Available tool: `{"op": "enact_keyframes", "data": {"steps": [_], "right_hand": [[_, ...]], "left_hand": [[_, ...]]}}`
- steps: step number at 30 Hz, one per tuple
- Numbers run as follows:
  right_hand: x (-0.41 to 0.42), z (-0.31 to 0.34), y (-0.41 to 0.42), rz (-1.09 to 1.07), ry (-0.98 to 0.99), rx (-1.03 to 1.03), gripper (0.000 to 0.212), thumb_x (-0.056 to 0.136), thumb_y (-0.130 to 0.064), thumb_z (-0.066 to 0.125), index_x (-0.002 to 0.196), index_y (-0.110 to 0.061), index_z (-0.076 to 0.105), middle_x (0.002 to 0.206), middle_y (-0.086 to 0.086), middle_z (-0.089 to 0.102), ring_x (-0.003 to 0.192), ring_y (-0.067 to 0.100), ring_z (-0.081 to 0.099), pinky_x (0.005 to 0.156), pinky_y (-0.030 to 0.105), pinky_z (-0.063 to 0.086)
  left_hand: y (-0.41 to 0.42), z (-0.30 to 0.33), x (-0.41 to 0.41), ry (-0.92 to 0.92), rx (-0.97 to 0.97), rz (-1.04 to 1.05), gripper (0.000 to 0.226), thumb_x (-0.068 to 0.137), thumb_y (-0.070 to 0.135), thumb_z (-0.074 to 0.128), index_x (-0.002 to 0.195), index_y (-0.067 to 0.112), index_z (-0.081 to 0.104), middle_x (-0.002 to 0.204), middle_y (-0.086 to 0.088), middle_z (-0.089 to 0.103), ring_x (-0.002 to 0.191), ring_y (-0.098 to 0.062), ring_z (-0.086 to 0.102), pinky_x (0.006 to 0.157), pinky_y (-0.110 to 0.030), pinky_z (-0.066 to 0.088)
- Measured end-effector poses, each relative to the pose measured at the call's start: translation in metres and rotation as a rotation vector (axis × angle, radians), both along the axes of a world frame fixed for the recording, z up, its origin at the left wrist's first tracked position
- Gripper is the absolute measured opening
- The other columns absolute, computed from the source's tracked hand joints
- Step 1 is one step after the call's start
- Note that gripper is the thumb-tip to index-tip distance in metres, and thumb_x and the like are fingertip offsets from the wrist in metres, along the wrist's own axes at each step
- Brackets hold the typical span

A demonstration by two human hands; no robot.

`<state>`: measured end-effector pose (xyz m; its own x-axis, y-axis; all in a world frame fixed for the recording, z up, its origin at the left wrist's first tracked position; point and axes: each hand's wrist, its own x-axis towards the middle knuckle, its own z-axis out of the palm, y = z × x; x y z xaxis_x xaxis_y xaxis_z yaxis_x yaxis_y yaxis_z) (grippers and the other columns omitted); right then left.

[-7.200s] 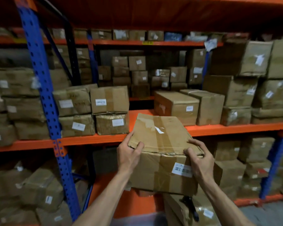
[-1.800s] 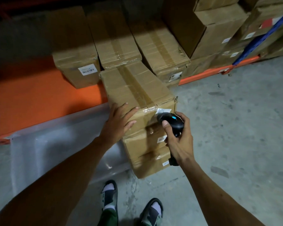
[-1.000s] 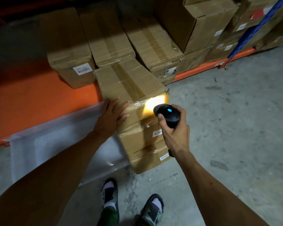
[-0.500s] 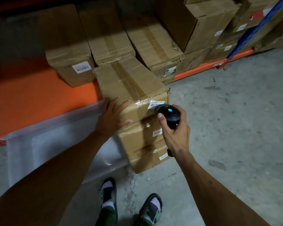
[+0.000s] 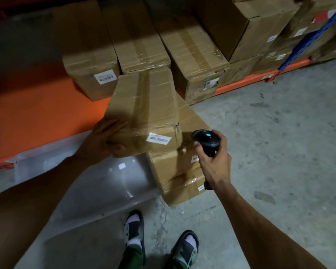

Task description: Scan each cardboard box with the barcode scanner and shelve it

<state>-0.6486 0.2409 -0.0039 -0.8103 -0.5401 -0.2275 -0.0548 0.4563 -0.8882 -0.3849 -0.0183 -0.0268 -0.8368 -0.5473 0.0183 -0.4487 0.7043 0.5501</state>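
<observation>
left hand (image 5: 105, 136) is gripping the near left corner of the top cardboard box (image 5: 147, 113), fingers lying over the taped top edge and thumb pressing on the front face, and the box is sitting twisted across the stack of boxes (image 5: 178, 171) beneath it, its left end overhanging. right hand (image 5: 213, 164) is curling around the grip of the black barcode scanner (image 5: 207, 141), whose head is showing a small blue light and pointing toward the box's right end, just beside it. a white barcode label (image 5: 158, 138) is showing on the front face of the top box. the stack is standing on a grey concrete floor (image 5: 279, 142) that is looking scuffed and stained. just left of the stack a clear plastic sheet (image 5: 97, 185) is lying on the floor, catching a dull glare. behind, the low orange shelf deck (image 5: 37, 113) is carrying a row of taped brown cartons (image 5: 140, 41), one with a white label facing out, and more cartons are piling up at the right behind a blue rack upright (image 5: 314, 35). the lighting is looking dim, with the back of the shelf in shadow. two feet in sandals (image 5: 186, 247) and socks are showing at the bottom edge.
</observation>
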Motion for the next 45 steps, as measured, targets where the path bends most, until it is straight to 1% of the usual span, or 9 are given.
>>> {"op": "enact_keyframes", "data": {"steps": [7, 17, 24, 28, 32, 36, 39, 42, 45], "right_hand": [[-0.017, -0.015, -0.053, 0.206, 0.127, 0.33, 0.076, 0.094, -0.023, 0.075, 0.158, -0.021, 0.033, 0.142, 0.017, 0.059, 0.132, 0.037, 0.056, 0.11, 0.053, 0.047], [-0.006, -0.03, -0.084, 0.296, 0.372, 0.694, 0.065, 0.095, -0.044, 0.07, 0.144, -0.022, 0.034, 0.113, 0.015, 0.07, 0.1, 0.035, 0.069, 0.073, 0.037, 0.042], [-0.005, -0.032, -0.083, 0.322, 0.403, 0.698, 0.068, 0.094, -0.044, 0.072, 0.145, -0.02, 0.033, 0.117, 0.015, 0.069, 0.104, 0.036, 0.068, 0.077, 0.039, 0.045], [-0.003, -0.024, -0.077, 0.289, 0.388, 0.662, 0.078, 0.091, -0.047, 0.071, 0.152, -0.018, 0.031, 0.136, 0.019, 0.059, 0.123, 0.038, 0.057, 0.097, 0.048, 0.047], [0.017, -0.005, -0.078, 0.11, 0.447, 0.296, 0.086, 0.084, -0.065, 0.052, 0.154, -0.017, 0.039, 0.144, 0.016, 0.053, 0.129, 0.029, 0.048, 0.108, 0.045, 0.037], [0.05, 0.005, -0.101, 0.186, 0.218, 0.114, 0.087, 0.08, -0.081, 0.053, 0.154, -0.04, 0.031, 0.148, 0.006, 0.045, 0.126, 0.014, 0.042, 0.107, 0.046, 0.041], [0.062, 0.005, -0.121, 0.277, 0.301, 0.209, 0.089, 0.081, -0.082, 0.056, 0.155, -0.04, 0.03, 0.155, 0.009, 0.039, 0.142, 0.029, 0.036, 0.117, 0.056, 0.032], [0.068, 0.001, -0.134, 0.278, 0.394, 0.273, 0.083, 0.086, -0.078, 0.056, 0.153, -0.032, 0.038, 0.154, 0.012, 0.041, 0.142, 0.032, 0.036, 0.118, 0.052, 0.03], [0.069, -0.004, -0.138, 0.228, 0.369, 0.302, 0.078, 0.086, -0.075, 0.056, 0.15, -0.031, 0.045, 0.15, 0.014, 0.047, 0.136, 0.033, 0.043, 0.114, 0.049, 0.034]], "left_hand": [[-0.015, -0.006, 0.036, 0.051, -0.058, -0.014, 0.07, 0.082, 0.033, 0.054, 0.145, 0.005, 0.044, 0.155, 0.01, 0.032, 0.146, -0.016, 0.024, 0.122, -0.028, 0.015], [-0.014, -0.019, 0.038, 0.059, 0.03, 0.016, 0.072, 0.08, 0.036, 0.064, 0.147, 0.015, 0.045, 0.155, 0.001, 0.036, 0.147, -0.021, 0.021, 0.121, -0.037, 0.019], [-0.016, -0.023, 0.04, 0.044, 0.065, 0.041, 0.077, 0.08, 0.052, 0.061, 0.147, 0.019, 0.045, 0.156, 0.0, 0.036, 0.149, -0.028, 0.02, 0.119, -0.051, 0.025], [-0.014, -0.021, 0.039, 0.039, 0.091, 0.059, 0.081, 0.078, 0.054, 0.061, 0.147, 0.016, 0.045, 0.156, -0.003, 0.037, 0.149, -0.031, 0.021, 0.118, -0.055, 0.025], [-0.012, -0.018, 0.037, 0.034, 0.115, 0.079, 0.081, 0.077, 0.046, 0.069, 0.147, 0.012, 0.044, 0.155, -0.007, 0.037, 0.148, -0.033, 0.02, 0.118, -0.057, 0.025], [-0.013, -0.015, 0.038, 0.008, 0.116, 0.069, 0.093, 0.079, 0.074, 0.052, 0.147, 0.011, 0.043, 0.156, -0.007, 0.035, 0.149, -0.03, 0.019, 0.121, -0.049, 0.02], [-0.012, -0.019, 0.039, 0.073, 0.205, 0.14, 0.084, 0.075, 0.048, 0.078, 0.146, 0.016, 0.045, 0.162, -0.007, 0.018, 0.151, -0.019, 0.014, 0.121, -0.039, 0.025], [-0.015, -0.023, 0.042, 0.078, 0.281, 0.243, 0.09, 0.063, 0.027, 0.091, 0.143, 0.03, 0.049, 0.165, -0.002, -0.005, 0.152, -0.004, 0.0, 0.115, -0.008, 0.013], [-0.017, -0.025, 0.035, 0.091, 0.415, 0.326, 0.093, 0.055, 0.028, 0.096, 0.137, 0.041, 0.053, 0.164, 0.007, 0.012, 0.145, 0.011, 0.011, 0.107, 0.002, 0.014]]}}
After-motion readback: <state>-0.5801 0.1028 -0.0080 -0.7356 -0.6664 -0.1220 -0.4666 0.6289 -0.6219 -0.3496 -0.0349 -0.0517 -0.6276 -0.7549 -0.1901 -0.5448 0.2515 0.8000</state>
